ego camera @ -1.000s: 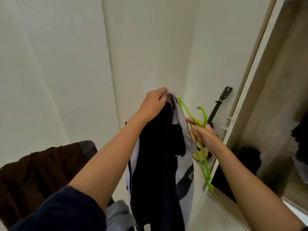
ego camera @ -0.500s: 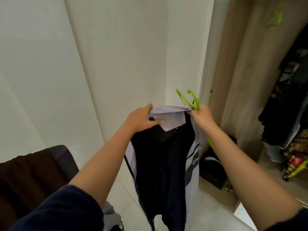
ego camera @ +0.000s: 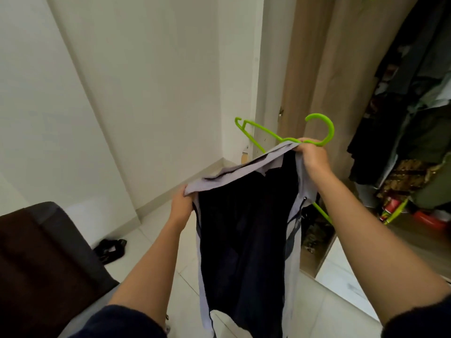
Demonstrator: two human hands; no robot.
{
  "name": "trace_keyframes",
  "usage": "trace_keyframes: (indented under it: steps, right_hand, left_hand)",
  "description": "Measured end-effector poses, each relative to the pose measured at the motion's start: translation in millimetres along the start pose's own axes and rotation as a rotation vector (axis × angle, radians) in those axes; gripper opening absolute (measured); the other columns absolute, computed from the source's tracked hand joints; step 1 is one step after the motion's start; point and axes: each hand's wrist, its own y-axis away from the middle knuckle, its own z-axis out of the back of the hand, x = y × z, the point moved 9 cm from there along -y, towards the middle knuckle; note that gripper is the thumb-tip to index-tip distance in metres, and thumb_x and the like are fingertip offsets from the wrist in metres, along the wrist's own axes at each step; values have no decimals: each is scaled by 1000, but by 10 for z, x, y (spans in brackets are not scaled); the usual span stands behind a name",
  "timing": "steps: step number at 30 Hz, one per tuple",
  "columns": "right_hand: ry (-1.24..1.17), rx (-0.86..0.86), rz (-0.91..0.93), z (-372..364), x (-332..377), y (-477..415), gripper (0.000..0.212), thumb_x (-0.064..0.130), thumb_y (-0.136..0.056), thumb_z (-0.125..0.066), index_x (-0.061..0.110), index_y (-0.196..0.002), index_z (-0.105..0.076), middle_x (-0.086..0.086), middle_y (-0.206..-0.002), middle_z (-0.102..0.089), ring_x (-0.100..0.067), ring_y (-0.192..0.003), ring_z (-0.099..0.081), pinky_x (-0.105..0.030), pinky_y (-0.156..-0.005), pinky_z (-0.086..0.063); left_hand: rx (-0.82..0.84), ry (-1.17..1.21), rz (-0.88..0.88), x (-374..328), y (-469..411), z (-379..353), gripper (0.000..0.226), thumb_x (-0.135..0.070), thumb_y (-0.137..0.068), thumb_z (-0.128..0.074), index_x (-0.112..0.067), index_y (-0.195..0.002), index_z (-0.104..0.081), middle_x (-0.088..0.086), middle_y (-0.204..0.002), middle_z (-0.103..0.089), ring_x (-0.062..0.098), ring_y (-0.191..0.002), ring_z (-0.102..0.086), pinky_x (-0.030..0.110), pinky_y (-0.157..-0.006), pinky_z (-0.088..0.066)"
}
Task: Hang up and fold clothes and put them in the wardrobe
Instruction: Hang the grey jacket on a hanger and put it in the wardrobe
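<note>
Stood facing the open wardrobe, jacket held in the air btwn my arms, clear of the floor tiles. Black body, pale grey trim; hung lengthwise, hem out of view below.

Left grip: fingers curled round the grey collar edge, low and near me. Right grip: higher and farther out, clenched on the other end of that edge and, in the same fist, on the neck of the green hanger. Reason, as I judged it: grips set apart stretched the neck opening taut so a hanger arm could go in. With both grips busy on the cloth, one fist had to carry hanger + collar.

Hanger hook curled up just right of my knuckles. One arm stuck out up-left past the collar, bare. The other showed below-right, behind the jacket's side. So hanger prob. not yet inside the garment: tilted, lying behind it.

Wardrobe to my right, wood-look side panel, hanging clothes packed inside; rail not visible. Dark seat at lower left. Black strap-like item on the tiles near the wall, couldn't ID it.

Step in hand: getting jacket onto hanger, hanging-up not yet done.
</note>
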Motion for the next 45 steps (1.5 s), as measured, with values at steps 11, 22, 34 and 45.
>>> trace_keyframes:
  steps: [11, 22, 34, 45]
  right_hand:
    - [118, 380, -174, -559, -627, 262, 13, 8, -77, -58, 14, -66, -55, 9, -44, -54, -9, -53, -46, -21, -50, -35]
    - [-228, 252, -210, -893, -709, 581, 52, 38, -90, -57, 16, -49, -34, 9, -35, -22, -5, -31, -18, -15, -32, -16]
    - [129, 460, -147, -1452, -892, 1014, 53, 34, -82, -71, 15, -50, -33, 6, -42, -30, -8, -40, -29, -17, -42, -24]
    - [35, 329, -145, -1917, -855, 1193, 56, 30, -86, -67, 14, -46, -31, 0, -45, -29, -14, -47, -29, -28, -51, -28]
  left_hand:
    - [-202, 156, -147, -1622, -18, 242, 25, -24, -98, -37, -9, -104, -56, 3, -94, -60, 14, -83, -58, 20, -61, -45]
    - [-495, -73, -64, -1255, 130, 780, 24, -1, -91, -31, -15, -72, -33, -3, -71, -39, 18, -72, -40, 22, -53, -31]
    - [-395, -274, -230, -1449, 264, 1020, 23, 4, -82, -36, -16, -71, -32, -3, -67, -36, 9, -59, -34, 25, -55, -30]
    - [-121, -389, -460, -2149, 605, 562, 27, 7, -75, -34, -18, -66, -32, -5, -63, -32, 8, -58, -28, 15, -49, -27]
